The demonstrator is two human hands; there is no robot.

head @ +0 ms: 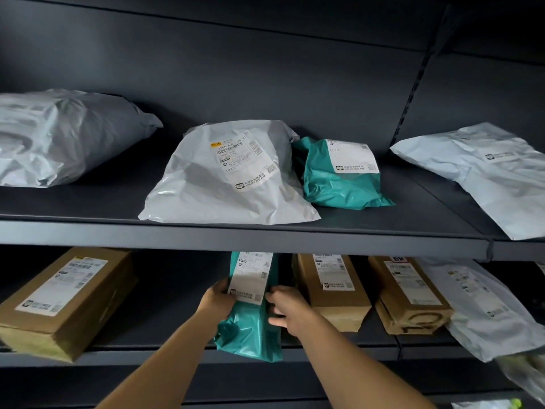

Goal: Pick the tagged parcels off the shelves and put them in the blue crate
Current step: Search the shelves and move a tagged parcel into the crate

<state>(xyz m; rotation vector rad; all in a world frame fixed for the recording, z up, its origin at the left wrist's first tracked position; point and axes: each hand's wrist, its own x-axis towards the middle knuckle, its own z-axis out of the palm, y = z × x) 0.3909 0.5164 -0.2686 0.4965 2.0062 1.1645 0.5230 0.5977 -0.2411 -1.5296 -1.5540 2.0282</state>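
Note:
A green plastic parcel with a white label lies on the lower shelf, its near end hanging over the front edge. My left hand grips its left side and my right hand holds its right side, fingers curled on the bag. On the upper shelf lie a white labelled bag, a smaller green bag, a grey bag and another white bag. No blue crate is in view.
The lower shelf also carries brown cardboard boxes: one at the left, two right of the green parcel. A white bag overhangs the far right. The upper shelf's front lip hides the green parcel's far end.

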